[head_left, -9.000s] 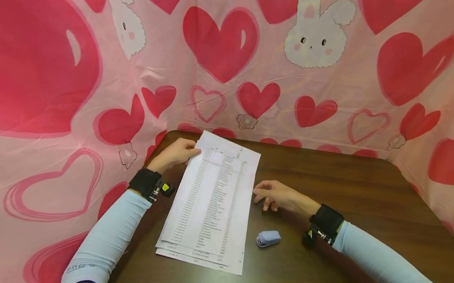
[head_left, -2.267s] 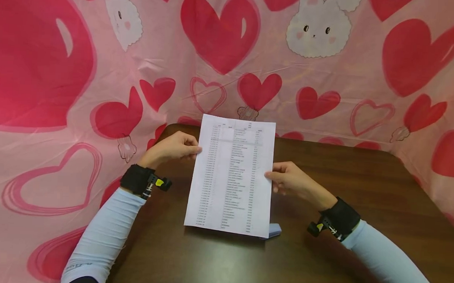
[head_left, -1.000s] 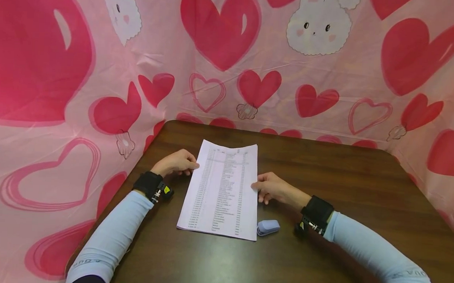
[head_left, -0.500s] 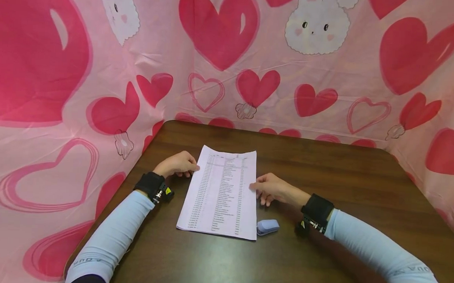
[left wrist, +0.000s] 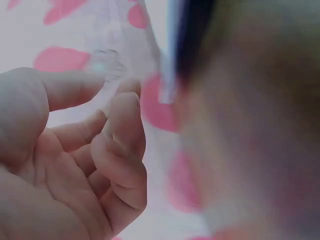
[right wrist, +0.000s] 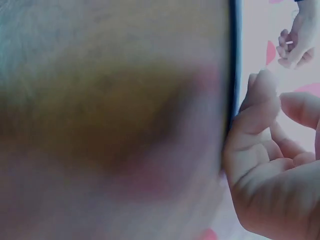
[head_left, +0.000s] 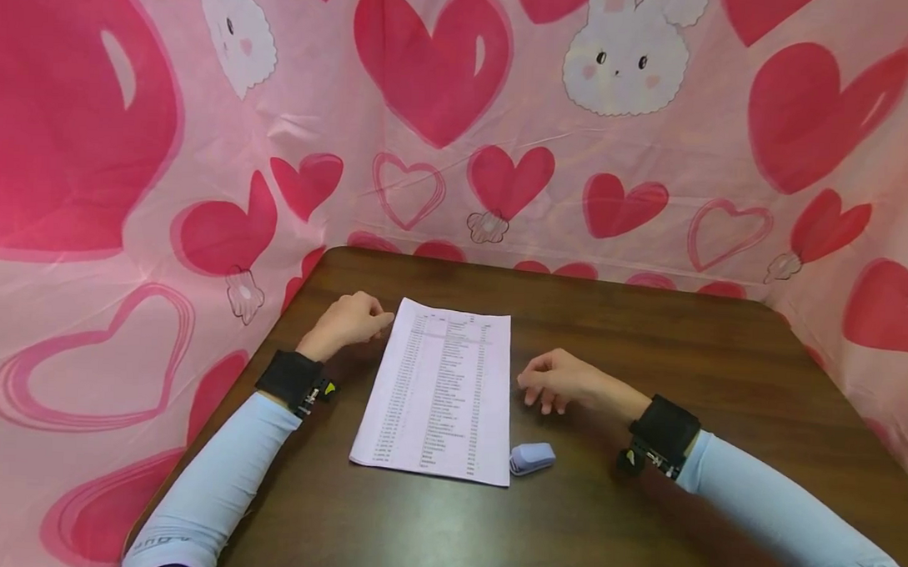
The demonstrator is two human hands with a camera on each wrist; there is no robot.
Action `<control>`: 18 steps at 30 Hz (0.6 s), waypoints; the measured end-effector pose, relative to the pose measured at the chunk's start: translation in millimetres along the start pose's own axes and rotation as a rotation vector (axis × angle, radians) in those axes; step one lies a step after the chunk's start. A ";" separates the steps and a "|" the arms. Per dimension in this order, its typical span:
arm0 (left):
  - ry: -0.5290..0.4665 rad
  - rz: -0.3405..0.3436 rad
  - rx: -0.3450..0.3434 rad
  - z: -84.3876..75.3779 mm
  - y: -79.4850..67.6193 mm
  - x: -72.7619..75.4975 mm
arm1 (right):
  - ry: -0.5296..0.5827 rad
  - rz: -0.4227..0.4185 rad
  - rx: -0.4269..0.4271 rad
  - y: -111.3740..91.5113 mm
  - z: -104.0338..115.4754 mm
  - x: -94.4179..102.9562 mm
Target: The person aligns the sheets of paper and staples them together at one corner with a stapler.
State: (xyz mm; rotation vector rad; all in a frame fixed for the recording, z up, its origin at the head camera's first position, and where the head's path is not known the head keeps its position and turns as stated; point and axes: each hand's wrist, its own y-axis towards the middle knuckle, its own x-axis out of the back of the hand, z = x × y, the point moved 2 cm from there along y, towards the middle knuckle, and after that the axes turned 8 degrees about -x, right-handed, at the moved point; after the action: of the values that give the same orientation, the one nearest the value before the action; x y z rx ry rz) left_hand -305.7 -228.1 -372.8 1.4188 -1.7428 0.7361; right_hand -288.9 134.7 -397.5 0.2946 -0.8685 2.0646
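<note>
A stack of printed paper sheets (head_left: 438, 391) lies flat on the table, its edges nearly lined up and its lower left corner slightly raised. Just off the stack's upper left edge is my left hand (head_left: 350, 319), its fingers loosely bent. In the left wrist view that hand (left wrist: 75, 145) has nothing between thumb and fingers. To the right of the sheets hovers my right hand (head_left: 566, 381), relaxed and apart from the paper. The right wrist view shows its fingers (right wrist: 257, 120) loosely curled and holding nothing. A small lavender stapler (head_left: 532, 458) sits beside the stack's lower right corner.
The brown wooden table (head_left: 647, 349) spreads around the sheets, with rounded far corners. A pink cloth (head_left: 535, 111) printed with hearts and rabbits hangs behind the table and along its sides. Each wrist wears a black strap (head_left: 665, 433) with a small camera.
Earlier both hands held the sheets up and lowered them onto the table. Since half a second ago both have let go, the left moving slightly up, the right moving away rightward.
</note>
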 end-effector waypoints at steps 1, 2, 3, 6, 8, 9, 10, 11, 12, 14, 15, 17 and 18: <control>0.033 -0.037 -0.029 -6.7 -3.8 2.1 | -0.032 -0.011 0.025 -3.0 1.7 1.7; 0.066 -0.063 -0.064 -14.7 -7.8 4.3 | -0.061 -0.023 0.051 -6.2 3.5 3.7; 0.083 -0.081 -0.096 -23.1 -11.3 5.8 | -0.089 -0.033 0.075 -9.3 5.3 5.6; 0.106 -0.097 -0.185 -50.6 -19.5 7.5 | -0.169 -0.058 0.135 -21.0 10.0 12.2; 0.129 -0.098 -0.241 -66.8 -24.4 5.8 | -0.217 -0.067 0.159 -28.9 12.5 14.6; 0.139 -0.098 -0.268 -74.3 -26.9 4.2 | -0.237 -0.067 0.167 -32.8 13.2 15.4; 0.154 -0.097 -0.296 -81.8 -29.0 2.5 | -0.257 -0.068 0.177 -36.7 13.9 16.5; 0.167 -0.091 -0.324 -88.8 -31.1 0.3 | -0.272 -0.068 0.183 -40.4 14.1 17.4; 0.175 -0.081 -0.350 -95.4 -33.5 -2.0 | -0.284 -0.068 0.187 -44.0 14.2 18.3; 0.190 -0.058 -0.408 -107.6 -37.8 -6.9 | -0.307 -0.065 0.203 -50.7 14.1 19.9; 0.192 -0.045 -0.431 -113.1 -39.8 -9.2 | -0.318 -0.064 0.212 -53.7 13.7 20.7; 0.193 -0.028 -0.475 -123.1 -42.9 -13.0 | -0.337 -0.064 0.225 -59.1 13.2 22.1; 0.189 -0.026 -0.490 -127.5 -44.1 -14.1 | -0.347 -0.067 0.234 -61.7 13.1 22.8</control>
State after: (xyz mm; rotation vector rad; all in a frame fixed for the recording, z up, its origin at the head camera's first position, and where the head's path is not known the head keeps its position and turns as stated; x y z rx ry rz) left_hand -236.2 -126.4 -316.1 1.0012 -1.6119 0.3760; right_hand -255.5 164.4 -347.5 0.8168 -0.8035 2.0861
